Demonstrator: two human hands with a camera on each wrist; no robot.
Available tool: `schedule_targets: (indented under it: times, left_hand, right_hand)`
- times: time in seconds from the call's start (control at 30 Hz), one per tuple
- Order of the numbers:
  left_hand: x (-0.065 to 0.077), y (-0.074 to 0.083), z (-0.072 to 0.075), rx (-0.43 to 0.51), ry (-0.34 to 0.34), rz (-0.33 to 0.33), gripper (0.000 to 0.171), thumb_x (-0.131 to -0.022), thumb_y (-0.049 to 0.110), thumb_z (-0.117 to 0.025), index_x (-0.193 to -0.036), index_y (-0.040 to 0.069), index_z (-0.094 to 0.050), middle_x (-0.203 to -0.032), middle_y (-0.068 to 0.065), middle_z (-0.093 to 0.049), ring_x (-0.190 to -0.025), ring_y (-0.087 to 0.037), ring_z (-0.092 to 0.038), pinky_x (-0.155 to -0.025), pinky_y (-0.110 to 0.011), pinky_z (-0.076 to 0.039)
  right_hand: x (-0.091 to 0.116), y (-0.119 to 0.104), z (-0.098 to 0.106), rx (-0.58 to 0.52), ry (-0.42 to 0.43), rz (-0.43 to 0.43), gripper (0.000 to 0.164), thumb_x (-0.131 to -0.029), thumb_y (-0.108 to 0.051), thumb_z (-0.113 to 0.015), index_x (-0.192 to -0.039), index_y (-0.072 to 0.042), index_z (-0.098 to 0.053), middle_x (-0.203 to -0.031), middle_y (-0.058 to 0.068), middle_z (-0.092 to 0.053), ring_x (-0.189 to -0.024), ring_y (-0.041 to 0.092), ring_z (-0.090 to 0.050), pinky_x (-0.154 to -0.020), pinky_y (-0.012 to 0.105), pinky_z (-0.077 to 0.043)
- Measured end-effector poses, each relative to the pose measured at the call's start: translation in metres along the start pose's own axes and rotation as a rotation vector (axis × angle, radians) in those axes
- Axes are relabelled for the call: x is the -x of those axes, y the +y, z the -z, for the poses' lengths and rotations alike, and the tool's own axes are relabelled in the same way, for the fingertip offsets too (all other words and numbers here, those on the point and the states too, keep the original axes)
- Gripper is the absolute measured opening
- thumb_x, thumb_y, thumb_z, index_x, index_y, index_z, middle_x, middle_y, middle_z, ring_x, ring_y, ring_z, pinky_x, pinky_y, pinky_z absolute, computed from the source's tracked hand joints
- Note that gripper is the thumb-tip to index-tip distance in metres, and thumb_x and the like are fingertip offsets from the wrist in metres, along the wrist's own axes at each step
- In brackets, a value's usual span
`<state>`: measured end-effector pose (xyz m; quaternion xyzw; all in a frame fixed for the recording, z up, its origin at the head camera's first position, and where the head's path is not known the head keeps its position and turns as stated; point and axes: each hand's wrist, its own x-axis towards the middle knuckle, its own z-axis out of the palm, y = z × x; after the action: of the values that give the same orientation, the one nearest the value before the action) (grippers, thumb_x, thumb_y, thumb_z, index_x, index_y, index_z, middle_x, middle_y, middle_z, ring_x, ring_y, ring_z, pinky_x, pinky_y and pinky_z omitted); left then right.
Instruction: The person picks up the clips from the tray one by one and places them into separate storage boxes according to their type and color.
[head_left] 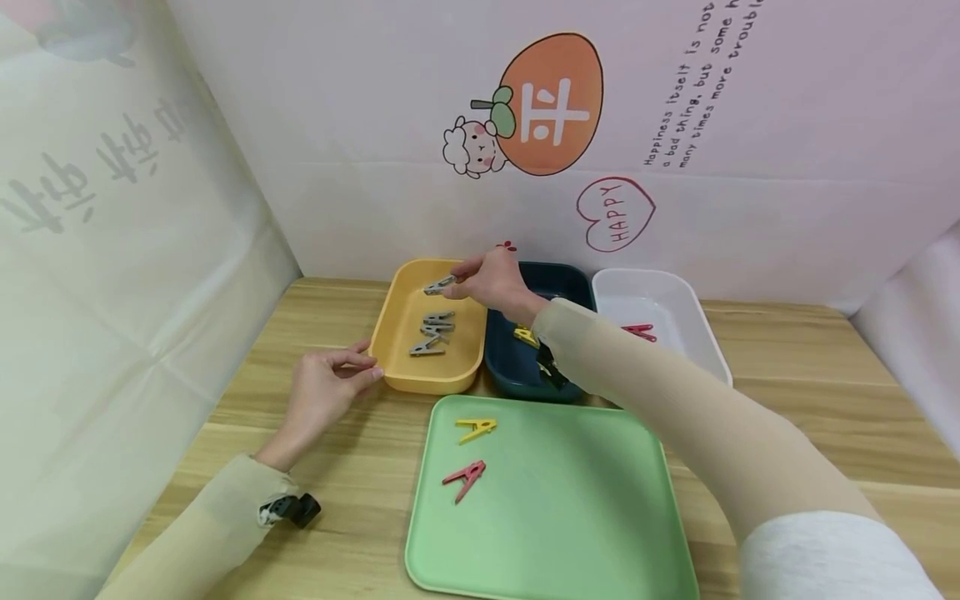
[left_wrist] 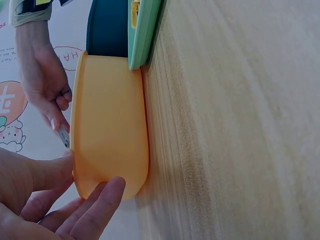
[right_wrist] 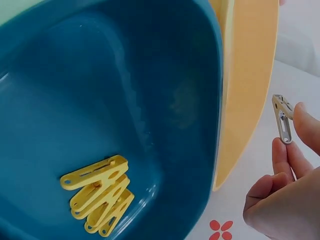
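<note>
My right hand (head_left: 495,282) pinches a grey clothespin (head_left: 440,286) above the far end of the yellow bin (head_left: 390,312). In the right wrist view, thumb and fingertips hold this clothespin (right_wrist: 283,117) by one end. Several more grey clothespins (head_left: 427,346) lie inside the yellow bin. My left hand (head_left: 326,392) touches that bin's near left corner from outside, with fingers extended along the wall (left_wrist: 110,125). Several yellow clothespins (right_wrist: 102,195) are grouped in the dark blue bin (right_wrist: 100,95). One yellow clothespin (head_left: 476,429) and one red clothespin (head_left: 467,479) rest on the green tray (head_left: 570,517).
A white bin (head_left: 675,312) with red clothespins (head_left: 640,332) stands right of the dark blue bin, partly covered by my right forearm. The three bins sit side by side against a printed cloth backdrop (head_left: 360,108). Bare wooden table (head_left: 795,358) shows on both sides.
</note>
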<state>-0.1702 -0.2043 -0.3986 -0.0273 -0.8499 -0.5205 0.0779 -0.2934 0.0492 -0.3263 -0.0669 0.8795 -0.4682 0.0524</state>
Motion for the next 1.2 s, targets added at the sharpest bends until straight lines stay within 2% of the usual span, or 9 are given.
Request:
schedule_targets:
  times: [0.73,0.97,1.2]
  left_hand:
    - [0.001,0.001,0.000,0.004,0.006,0.006,0.018,-0.089,-0.001,-0.084,-0.102,-0.010,-0.078,-0.135,-0.019,-0.067,-0.095,-0.033,-0.077,-0.071,-0.036,-0.068]
    - [0.001,0.001,0.000,0.000,0.004,0.006,0.017,-0.089,-0.001,-0.084,-0.102,-0.010,-0.078,-0.135,-0.019,-0.067,-0.095,-0.033,-0.077,-0.071,-0.037,-0.068]
    - [0.001,0.001,0.000,0.002,0.001,0.001,0.017,-0.089,-0.001,-0.084,-0.103,-0.010,-0.078,-0.136,-0.020,-0.067,-0.096,-0.034,-0.077,-0.072,-0.037,-0.068]
  right_hand:
    - [-0.011,0.010,-0.011,0.041,0.028,-0.042,0.033,-0.088,-0.014,-0.089,-0.119,-0.006,-0.080,-0.115,0.007,-0.075,-0.106,0.024,-0.063,-0.092,0.034,-0.062]
    - [-0.011,0.012,-0.008,0.070,-0.035,-0.073,0.043,-0.091,-0.018,-0.087,-0.130,-0.004,-0.075,-0.129,0.010,-0.071,-0.115,0.026,-0.062,-0.102,0.037,-0.059]
    - [-0.003,0.010,0.002,0.068,-0.044,-0.039,0.032,-0.093,-0.016,-0.084,-0.123,-0.006,-0.078,-0.125,0.008,-0.073,-0.112,0.025,-0.064,-0.100,0.035,-0.060]
